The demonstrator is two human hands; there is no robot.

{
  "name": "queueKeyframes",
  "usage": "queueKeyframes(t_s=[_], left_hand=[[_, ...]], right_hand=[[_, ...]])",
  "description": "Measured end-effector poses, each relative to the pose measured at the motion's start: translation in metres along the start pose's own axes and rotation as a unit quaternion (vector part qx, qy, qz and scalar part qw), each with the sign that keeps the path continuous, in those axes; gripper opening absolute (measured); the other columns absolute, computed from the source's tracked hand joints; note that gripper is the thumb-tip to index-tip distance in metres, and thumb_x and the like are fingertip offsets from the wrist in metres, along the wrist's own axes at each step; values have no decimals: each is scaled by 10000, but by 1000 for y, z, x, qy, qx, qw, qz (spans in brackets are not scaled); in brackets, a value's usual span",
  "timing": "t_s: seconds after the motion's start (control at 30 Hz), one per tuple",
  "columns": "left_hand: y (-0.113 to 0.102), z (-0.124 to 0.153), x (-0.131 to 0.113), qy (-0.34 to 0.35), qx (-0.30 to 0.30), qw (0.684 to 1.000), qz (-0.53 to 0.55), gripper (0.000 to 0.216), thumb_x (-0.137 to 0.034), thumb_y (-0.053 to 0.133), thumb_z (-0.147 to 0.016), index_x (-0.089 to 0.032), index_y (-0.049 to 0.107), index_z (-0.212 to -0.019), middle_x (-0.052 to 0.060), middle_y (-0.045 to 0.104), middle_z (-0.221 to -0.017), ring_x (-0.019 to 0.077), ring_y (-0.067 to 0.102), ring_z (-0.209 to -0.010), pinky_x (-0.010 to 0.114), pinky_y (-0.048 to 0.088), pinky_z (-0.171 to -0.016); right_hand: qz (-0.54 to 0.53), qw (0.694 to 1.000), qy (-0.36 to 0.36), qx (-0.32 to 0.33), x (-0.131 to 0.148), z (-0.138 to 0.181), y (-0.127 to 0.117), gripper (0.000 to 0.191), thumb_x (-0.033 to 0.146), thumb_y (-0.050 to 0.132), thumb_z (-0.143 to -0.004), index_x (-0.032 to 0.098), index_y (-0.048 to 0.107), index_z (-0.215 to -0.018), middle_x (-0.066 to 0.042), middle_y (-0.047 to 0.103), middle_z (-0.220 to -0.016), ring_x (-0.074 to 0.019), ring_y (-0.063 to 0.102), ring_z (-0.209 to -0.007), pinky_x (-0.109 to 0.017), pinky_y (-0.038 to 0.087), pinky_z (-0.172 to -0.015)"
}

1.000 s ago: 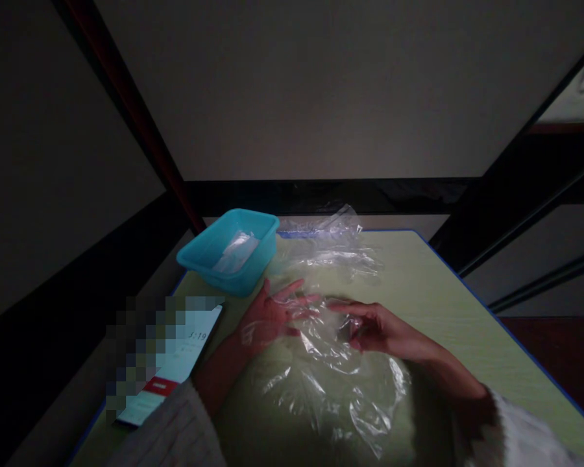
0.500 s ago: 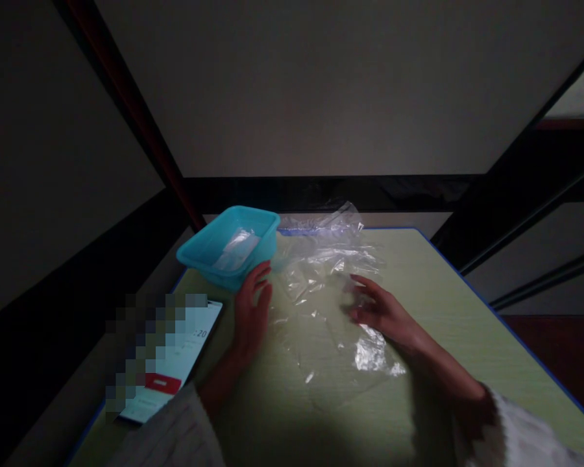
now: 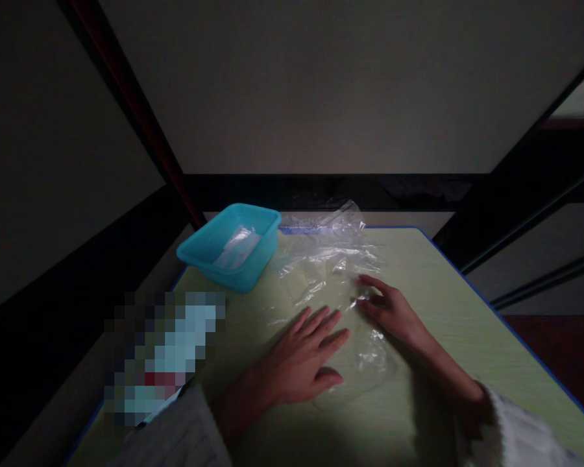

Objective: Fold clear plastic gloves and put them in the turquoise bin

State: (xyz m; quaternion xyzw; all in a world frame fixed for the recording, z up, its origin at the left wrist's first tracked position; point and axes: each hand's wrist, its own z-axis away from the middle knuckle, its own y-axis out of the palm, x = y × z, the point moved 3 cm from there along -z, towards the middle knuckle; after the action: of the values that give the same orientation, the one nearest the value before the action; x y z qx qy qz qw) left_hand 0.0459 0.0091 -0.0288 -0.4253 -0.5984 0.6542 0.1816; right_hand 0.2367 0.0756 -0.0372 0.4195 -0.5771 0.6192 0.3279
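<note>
A clear, crinkled plastic bag [image 3: 321, 266] lies spread over the table in front of me, and its far end stands up at the back edge. My left hand [image 3: 304, 363] rests flat on the near part of the bag, palm down with fingers spread. At the bag's right side is my right hand [image 3: 392, 311], its fingers loosely bent and the thumb apart from the index finger. Its fingertips are at the plastic; whether they press on it I cannot tell.
A turquoise plastic basket [image 3: 255, 269] with a clear-wrapped white item [image 3: 241, 246] inside stands at the back left. Nearer, a phone [image 3: 180, 350], partly blurred out, lies by the left edge. The pale green table [image 3: 433, 285] has a blue rim, with a panel behind it.
My left hand has moved right and toward me, from beside the basket down onto the bag, its fingers spreading flat. My right hand has shifted slightly. The bag's near part looks flatter.
</note>
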Motion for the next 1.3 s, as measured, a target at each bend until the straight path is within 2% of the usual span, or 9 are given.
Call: queueKeyframes(t_s=[0.2, 0.33, 0.47, 0.57, 0.67, 0.8, 0.93, 1.1, 1.3], left_hand=[[-5, 5, 2, 24, 23, 999, 15, 644, -485, 545, -794, -226, 340, -1348, 112, 232, -1469, 286, 162, -1356, 499, 110, -1086], [-15, 9, 3, 55, 5, 998, 37, 636, -539, 548, -767, -215, 418, -1299, 116, 396, -1389, 290, 280, -1311, 508, 70, -1089], [-26, 8, -1, 77, -42, 994, 66, 426, -400, 551, -802, -189, 544, -1172, 106, 639, -1087, 265, 512, -1111, 486, 160, -1077], [-23, 4, -9, 99, -53, 991, 68, 328, -267, 486, -847, -150, 567, -1143, 127, 637, -1090, 251, 542, -1080, 424, 251, -1055], [-14, 1, -18, 129, -56, 987, 72, 412, -265, 509, -836, -139, 508, -1229, 129, 590, -1190, 260, 497, -1156, 362, 303, -1037], [-1, -1, -23, 102, 20, 992, 71, 534, -385, 542, -814, -200, 433, -1303, 83, 571, -1223, 275, 513, -1133, 367, 370, -979], [3, 1, -21, 99, 77, 992, 35, 622, -482, 488, -830, -172, 339, -1349, 84, 483, -1322, 263, 422, -1219, 398, 318, -1023], [1, 3, -20, 143, 69, 987, 17, 641, -509, 371, -878, -126, 262, -1380, 109, 266, -1457, 234, 184, -1354, 384, 142, -1111], [2, 4, -19, 141, 80, 986, 25, 634, -498, 367, -884, -149, 223, -1394, 83, 188, -1483, 211, 131, -1368, 387, 100, -1121]], right_hand=[[122, 978, -66, -153, 7, 0, -21, 429, 219, 517, -692, 126, 539, -1111, -171, 536, -1134, -142, 562, -566, -337, 491, -553], [147, 965, -129, -175, 20, 5, -20, 283, 227, 473, -766, 154, 572, -1021, -124, 565, -1030, -157, 551, -616, -313, 481, -539], [160, 959, -225, -67, 33, 14, -2, 199, 199, 416, -845, 170, 607, -892, -79, 638, -840, -187, 599, -721, -325, 506, -644], [151, 949, -270, 68, 40, 22, 18, 281, 191, 354, -897, 148, 604, -1019, -104, 654, -1013, -196, 603, -945, -348, 492, -821], [157, 933, -264, 186, 45, 29, 33, 370, 247, 301, -937, 130, 512, -1216, -115, 565, -1236, -184, 502, -1152, -362, 416, -967], [217, 890, -282, 285, 46, 31, 46, 537, 397, 251, -943, 70, 333, -1361, -155, 357, -1408, -201, 300, -1309, -411, 257, -1079], [297, 860, -301, 286, 34, 21, 48, 652, 517, 203, -917, 82, 237, -1402, -148, 236, -1457, -216, 168, -1351, -450, 163, -1101], [364, 851, -290, 243, 18, -1, 38, 614, 510, 197, -923, 162, 160, -1428, -99, 223, -1467, -201, 140, -1353, -442, 181, -1098], [413, 850, -268, 188, 9, -21, 28, 656, 538, 169, -912, 125, 189, -1421, -133, 225, -1456, -235, 181, -1340, -450, 238, -1074]])
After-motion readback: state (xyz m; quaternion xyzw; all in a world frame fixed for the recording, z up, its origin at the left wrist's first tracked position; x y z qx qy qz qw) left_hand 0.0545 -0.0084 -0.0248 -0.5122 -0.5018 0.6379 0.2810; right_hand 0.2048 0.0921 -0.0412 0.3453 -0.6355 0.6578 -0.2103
